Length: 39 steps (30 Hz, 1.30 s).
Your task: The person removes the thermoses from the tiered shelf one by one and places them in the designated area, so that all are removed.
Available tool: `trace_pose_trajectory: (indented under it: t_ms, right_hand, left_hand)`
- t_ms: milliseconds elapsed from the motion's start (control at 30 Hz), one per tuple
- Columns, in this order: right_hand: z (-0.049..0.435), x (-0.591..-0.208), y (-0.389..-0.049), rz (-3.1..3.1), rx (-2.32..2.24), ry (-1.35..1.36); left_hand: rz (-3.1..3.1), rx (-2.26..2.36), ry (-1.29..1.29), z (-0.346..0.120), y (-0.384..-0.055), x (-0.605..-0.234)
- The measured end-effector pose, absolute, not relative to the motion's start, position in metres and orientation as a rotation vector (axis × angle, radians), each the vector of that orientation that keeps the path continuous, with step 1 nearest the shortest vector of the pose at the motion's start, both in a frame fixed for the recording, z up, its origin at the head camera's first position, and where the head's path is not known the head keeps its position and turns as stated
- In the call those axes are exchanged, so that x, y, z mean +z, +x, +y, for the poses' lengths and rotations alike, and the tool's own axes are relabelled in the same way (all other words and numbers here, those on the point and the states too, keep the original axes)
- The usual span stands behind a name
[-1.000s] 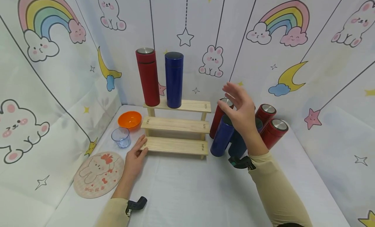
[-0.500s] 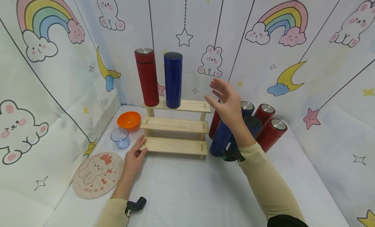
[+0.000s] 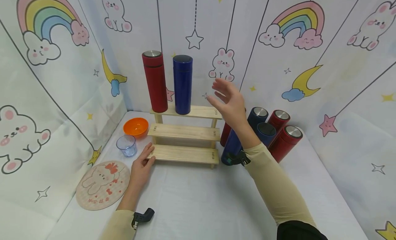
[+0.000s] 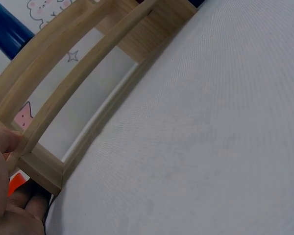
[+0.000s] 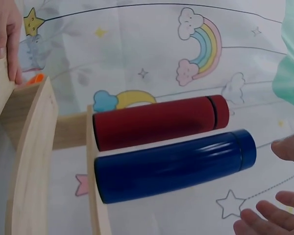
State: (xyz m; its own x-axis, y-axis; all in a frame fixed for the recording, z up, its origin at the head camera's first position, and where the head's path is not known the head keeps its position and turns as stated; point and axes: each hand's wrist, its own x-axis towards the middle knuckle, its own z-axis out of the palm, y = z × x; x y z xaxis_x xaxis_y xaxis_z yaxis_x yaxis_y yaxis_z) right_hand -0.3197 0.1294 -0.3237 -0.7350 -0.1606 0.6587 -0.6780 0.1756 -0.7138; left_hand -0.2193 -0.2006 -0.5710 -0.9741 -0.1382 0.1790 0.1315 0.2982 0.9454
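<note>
My left hand (image 3: 141,165) grips the lower left end of a three-tier wooden shelf (image 3: 185,154), thumb at the front edge and fingers round the side. On its top board stand a red thermos (image 3: 155,83) and a blue thermos (image 3: 183,85), both upright. In the right wrist view, the blue thermos (image 5: 174,166) lies nearest my right hand (image 5: 279,215), with a gap between them. Seen from the head, my right hand (image 3: 230,104) hangs in the air right of the blue thermos, fingers spread and holding nothing. The left wrist view has the shelf (image 4: 83,78) under my left fingers.
Right of the shelf stand several more thermoses, among them a red one (image 3: 286,142) and a dark blue one (image 3: 266,131); my right arm partly covers others. On the left are an orange bowl (image 3: 136,127), a clear glass (image 3: 127,145) and a round bunny mat (image 3: 103,185).
My empty right hand has moved left and slightly up, from over the thermos group toward the shelf's top board. The left hand stays on the shelf.
</note>
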Motion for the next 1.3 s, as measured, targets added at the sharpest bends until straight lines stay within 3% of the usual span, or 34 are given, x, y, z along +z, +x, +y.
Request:
trace_pose_trajectory:
  t_ms: [1300]
  right_hand:
    - [0.063,-0.332,-0.383,-2.279,1.736,0.711]
  left_hand:
    - [-2.257,-1.754,-0.056,-0.200,-0.220,-0.574]
